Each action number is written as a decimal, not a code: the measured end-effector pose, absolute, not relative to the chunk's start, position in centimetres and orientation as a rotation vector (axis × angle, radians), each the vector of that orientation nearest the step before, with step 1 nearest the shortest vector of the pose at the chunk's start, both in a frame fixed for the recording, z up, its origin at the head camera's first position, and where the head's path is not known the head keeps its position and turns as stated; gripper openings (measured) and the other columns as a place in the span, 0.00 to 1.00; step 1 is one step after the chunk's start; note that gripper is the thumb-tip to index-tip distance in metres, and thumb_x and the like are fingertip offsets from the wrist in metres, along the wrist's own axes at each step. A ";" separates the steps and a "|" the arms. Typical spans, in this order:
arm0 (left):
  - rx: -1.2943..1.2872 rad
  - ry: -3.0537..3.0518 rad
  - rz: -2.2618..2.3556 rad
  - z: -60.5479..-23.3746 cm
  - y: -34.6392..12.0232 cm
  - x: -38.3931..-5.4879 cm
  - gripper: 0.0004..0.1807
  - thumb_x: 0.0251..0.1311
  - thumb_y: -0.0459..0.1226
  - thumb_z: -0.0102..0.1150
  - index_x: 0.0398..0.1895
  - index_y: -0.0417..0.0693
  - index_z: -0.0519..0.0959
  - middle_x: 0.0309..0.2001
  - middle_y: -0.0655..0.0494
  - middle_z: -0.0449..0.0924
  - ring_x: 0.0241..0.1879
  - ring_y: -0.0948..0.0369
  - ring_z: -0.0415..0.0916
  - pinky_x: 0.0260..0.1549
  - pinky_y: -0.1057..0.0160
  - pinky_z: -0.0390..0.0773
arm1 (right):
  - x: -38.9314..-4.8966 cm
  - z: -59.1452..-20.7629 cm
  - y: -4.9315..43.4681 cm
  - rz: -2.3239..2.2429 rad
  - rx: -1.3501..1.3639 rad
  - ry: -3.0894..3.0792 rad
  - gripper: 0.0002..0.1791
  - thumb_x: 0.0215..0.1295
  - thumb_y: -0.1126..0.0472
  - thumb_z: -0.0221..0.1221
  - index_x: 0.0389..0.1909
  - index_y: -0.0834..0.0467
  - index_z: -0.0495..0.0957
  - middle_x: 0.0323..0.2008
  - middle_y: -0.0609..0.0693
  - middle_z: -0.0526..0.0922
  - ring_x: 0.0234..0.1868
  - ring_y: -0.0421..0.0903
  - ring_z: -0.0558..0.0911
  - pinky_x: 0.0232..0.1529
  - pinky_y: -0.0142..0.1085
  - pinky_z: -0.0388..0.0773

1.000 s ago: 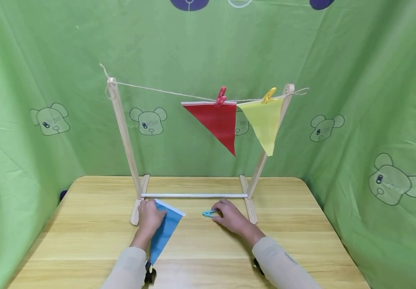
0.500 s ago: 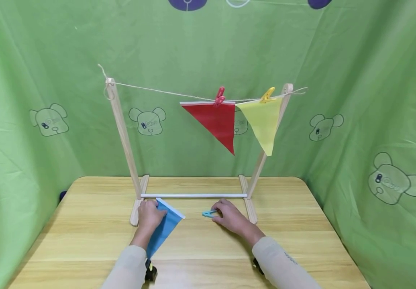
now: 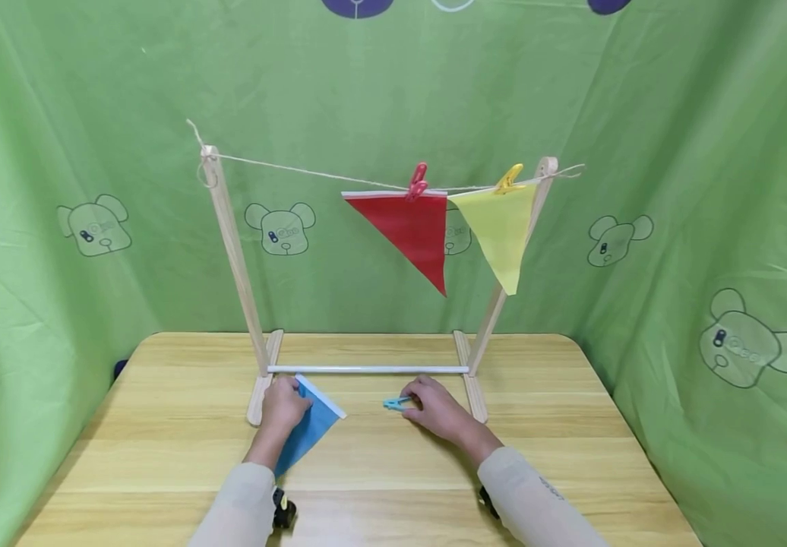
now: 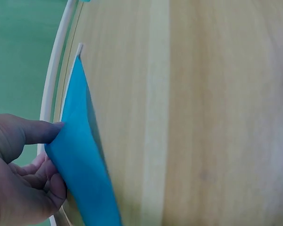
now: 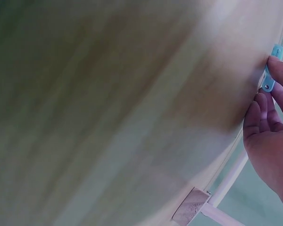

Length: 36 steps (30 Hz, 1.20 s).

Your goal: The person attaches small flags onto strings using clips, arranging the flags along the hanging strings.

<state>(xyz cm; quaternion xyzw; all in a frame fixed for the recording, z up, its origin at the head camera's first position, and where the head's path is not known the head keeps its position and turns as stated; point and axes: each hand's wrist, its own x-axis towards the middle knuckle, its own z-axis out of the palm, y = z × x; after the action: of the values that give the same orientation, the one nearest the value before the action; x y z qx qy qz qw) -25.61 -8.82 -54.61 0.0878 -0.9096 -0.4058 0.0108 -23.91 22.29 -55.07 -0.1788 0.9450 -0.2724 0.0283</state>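
My left hand (image 3: 282,406) pinches a blue triangular pennant (image 3: 313,425) near one end of its white-edged top. In the left wrist view the thumb lies on the face of the blue pennant (image 4: 85,155), which hangs slightly folded. To the right, my right hand (image 3: 437,410) pinches a light blue clothespin (image 3: 393,404) between thumb and fingers, low over the table. The right wrist view shows the clothespin (image 5: 272,70) at the fingertips, the other fingers curled below. A gap separates pennant and clothespin.
Behind the hands stands a wooden frame (image 3: 235,251) with a white crossbar (image 3: 366,370) and a sagging string (image 3: 311,173). A red clothespin (image 3: 418,181) holds a red pennant (image 3: 410,232) there; a yellow clothespin (image 3: 509,179) holds a yellow pennant (image 3: 503,235). Green printed cloth (image 3: 380,91) surrounds the table (image 3: 537,463).
The blue pennant has turned in my left hand: its lower tip rises and swings left toward the wrist, and the white edge slants more steeply. The right hand and clothespin stay put.
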 end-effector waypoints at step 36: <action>0.321 -2.777 -1.664 -54.0 -10.3 -25.3 0.15 0.49 0.31 0.62 0.18 0.47 0.64 0.22 0.55 0.61 0.24 0.57 0.63 0.20 0.63 0.65 | -23.8 -54.7 22.7 -0.933 -0.567 2.857 0.11 0.65 0.61 0.69 0.46 0.58 0.82 0.41 0.48 0.80 0.39 0.42 0.76 0.40 0.32 0.78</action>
<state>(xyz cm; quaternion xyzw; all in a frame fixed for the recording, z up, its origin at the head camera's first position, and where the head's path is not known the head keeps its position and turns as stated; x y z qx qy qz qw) -25.31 -10.31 -54.03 0.0985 -0.8522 -0.5107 -0.0558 -23.82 22.69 -54.68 -0.1851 0.9334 -0.3046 0.0414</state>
